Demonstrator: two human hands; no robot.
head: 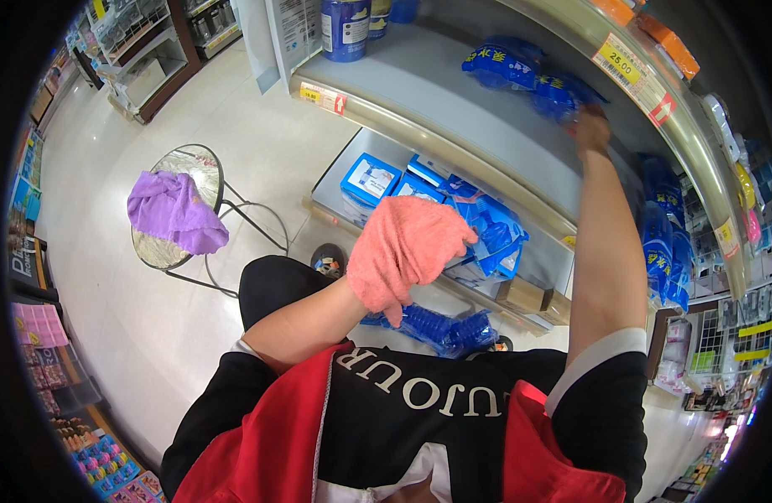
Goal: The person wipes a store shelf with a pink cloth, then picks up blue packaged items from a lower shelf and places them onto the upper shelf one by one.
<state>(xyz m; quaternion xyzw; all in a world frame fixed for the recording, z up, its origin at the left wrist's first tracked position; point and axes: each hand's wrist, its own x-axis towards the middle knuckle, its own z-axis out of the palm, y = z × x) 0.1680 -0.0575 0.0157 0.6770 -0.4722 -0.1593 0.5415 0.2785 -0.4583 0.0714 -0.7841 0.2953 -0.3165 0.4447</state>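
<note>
A pink terry cloth (404,248) is draped over my left hand, which it hides; the fingers do not show. My right hand (593,131) reaches onto the grey metal shelf (423,78) and is blurred. It is at the near end of a blue plastic-wrapped package (555,97); whether its fingers grip the package is not clear. A second blue package (502,61) lies beside that one. Below, on the lower shelf, are blue-and-white boxes (372,178) and a blue bagged item (496,229).
A purple cloth (175,210) lies on a round stool (203,166) at the left. Blue-wrapped items (449,330) lie on the floor near my feet. Blue packages (659,251) hang at the right. The upper shelf's edge (662,82) curves over my right arm. Blue tins (345,31) stand at the shelf's far end.
</note>
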